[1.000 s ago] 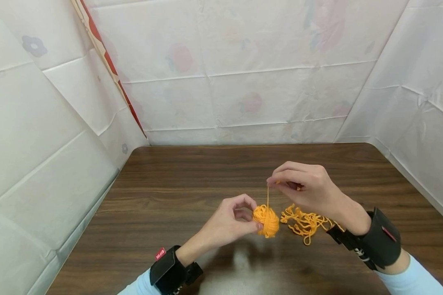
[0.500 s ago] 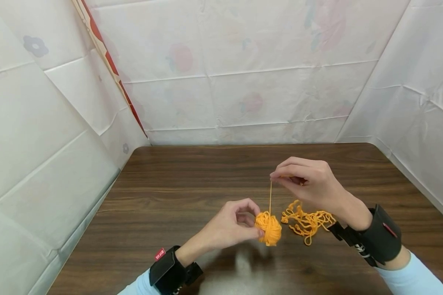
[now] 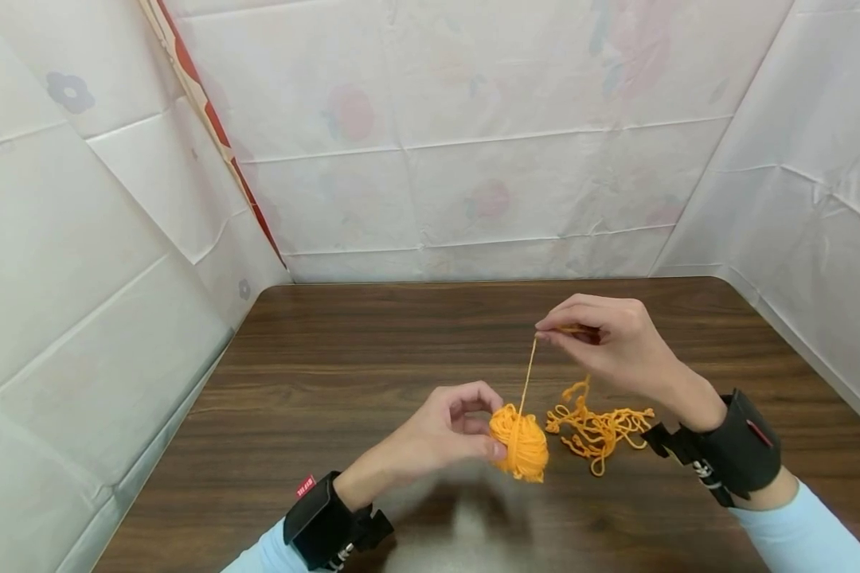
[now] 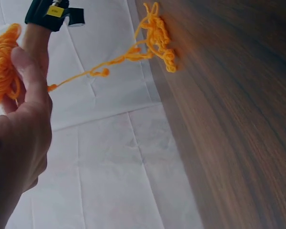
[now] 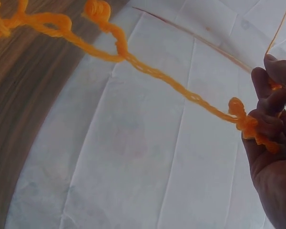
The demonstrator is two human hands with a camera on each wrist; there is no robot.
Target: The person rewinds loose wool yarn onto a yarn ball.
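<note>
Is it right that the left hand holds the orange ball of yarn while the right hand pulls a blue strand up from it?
Not quite: the strand is orange, like the ball of yarn, not blue. The head view shows it running up from the ball, which the left hand holds, to the right hand pinching it.

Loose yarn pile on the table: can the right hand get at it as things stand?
Probably yes. The loose yarn pile lies uncovered on the table just below the right hand, but that hand is pinching the strand.
</note>
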